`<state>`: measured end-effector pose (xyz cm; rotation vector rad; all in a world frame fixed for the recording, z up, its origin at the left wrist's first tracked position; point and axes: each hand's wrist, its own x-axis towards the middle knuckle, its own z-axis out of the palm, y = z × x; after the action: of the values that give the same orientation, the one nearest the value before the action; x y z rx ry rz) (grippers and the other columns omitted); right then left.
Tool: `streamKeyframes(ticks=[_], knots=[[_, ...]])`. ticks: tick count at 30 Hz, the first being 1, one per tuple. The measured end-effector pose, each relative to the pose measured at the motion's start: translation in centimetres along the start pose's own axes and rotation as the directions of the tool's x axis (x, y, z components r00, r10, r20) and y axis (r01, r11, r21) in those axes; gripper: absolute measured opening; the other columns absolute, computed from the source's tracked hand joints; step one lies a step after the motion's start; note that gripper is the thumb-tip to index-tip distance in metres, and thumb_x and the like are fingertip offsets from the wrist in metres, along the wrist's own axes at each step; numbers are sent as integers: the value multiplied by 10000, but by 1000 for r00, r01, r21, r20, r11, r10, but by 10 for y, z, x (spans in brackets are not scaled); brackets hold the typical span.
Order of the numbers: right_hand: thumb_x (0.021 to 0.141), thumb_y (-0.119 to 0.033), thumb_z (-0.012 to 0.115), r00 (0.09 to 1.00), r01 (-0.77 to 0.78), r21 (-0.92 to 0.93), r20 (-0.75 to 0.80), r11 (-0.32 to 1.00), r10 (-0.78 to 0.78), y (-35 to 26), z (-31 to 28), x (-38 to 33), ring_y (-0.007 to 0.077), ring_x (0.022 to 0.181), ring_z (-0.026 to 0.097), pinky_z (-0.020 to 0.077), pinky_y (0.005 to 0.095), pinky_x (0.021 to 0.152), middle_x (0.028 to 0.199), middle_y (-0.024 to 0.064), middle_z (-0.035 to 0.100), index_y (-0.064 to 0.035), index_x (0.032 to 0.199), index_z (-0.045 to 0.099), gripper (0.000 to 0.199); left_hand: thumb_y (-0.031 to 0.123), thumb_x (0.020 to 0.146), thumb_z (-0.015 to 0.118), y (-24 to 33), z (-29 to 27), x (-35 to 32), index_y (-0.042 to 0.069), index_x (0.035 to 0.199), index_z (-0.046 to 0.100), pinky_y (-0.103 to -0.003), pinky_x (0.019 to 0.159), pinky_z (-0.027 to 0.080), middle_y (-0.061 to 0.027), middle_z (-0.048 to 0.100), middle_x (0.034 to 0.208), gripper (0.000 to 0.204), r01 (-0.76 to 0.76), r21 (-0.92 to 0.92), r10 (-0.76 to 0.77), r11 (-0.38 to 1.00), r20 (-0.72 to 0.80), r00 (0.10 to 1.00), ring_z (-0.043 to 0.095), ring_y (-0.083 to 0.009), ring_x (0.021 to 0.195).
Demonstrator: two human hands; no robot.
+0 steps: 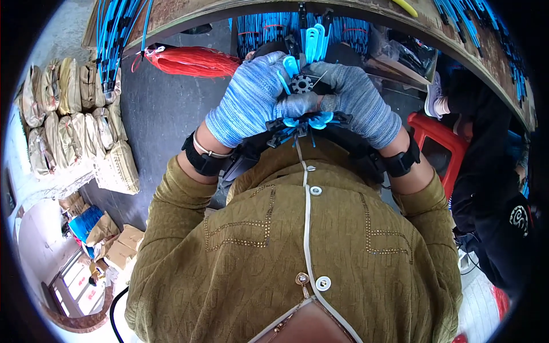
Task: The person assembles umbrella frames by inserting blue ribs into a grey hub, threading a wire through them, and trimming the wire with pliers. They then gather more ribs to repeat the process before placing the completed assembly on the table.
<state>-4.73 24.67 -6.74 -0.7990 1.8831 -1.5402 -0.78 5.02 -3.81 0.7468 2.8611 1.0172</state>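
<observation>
In front of my chest is a black notched hub (pixel 302 84) with blue plastic clips (pixel 314 44) and black arms spread around it, some above and some below my fingers. My left hand (pixel 249 94), in a blue-grey knitted glove, is closed on its left side, fingers curled around the rim. On the other side my right hand (pixel 361 102), gloved alike, is closed too, its thumb pressing near the hub. A thin pale strand (pixel 321 76) shows by the right fingertips. Folded blue clips (pixel 311 121) stick out beneath my thumbs.
A curved wooden tabletop (pixel 206 12) spans the far side, with blue rods (pixel 117 40) at left. Red strands (pixel 191 62) hang beneath it. Brown-wrapped bundles (pixel 74 120) are stacked at left. At right are a red stool (pixel 443 143) and a person in dark clothes (pixel 486 188).
</observation>
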Motion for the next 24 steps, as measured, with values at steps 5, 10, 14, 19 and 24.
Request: streamKeyframes(ticks=[5,10,14,19,24], knots=[[710,-293,720,1000,21,-72,-3,997,-21,-8,1,-2,187,882,576,450,298,805,973,132,621,29,1107,548,539,522,726,608,-4,5,-6,56,950,573,-396,684,426,-111,540,796,518,-51,48,55,998,-71,996,559,-294,761],[720,-303,704,995,95,-207,22,974,-93,-11,-4,-4,252,844,594,462,321,774,917,151,621,18,1054,574,481,532,715,614,-4,6,-7,66,937,583,-411,707,424,-96,544,768,517,-76,3,76,997,-79,994,561,-286,734],[721,-306,691,995,80,-483,-21,872,-102,-17,7,-8,320,795,583,469,346,727,871,167,609,1,1021,588,442,542,685,644,3,6,-9,64,909,599,-411,731,434,-89,560,762,531,32,-14,-33,999,-80,996,570,-286,713],[726,-298,678,974,221,-305,15,926,-228,-10,2,-4,349,750,561,464,365,681,824,165,598,-13,987,598,394,485,635,722,6,12,-14,62,856,611,-376,706,448,-78,572,757,489,93,-186,-122,978,-154,981,572,-263,684],[723,-294,675,962,251,-444,13,860,-274,-13,9,-8,346,719,557,455,367,649,790,162,593,-9,959,604,377,406,609,773,2,17,-13,60,817,611,-325,692,446,-66,564,759,435,80,-437,-154,896,-137,978,559,-225,689]])
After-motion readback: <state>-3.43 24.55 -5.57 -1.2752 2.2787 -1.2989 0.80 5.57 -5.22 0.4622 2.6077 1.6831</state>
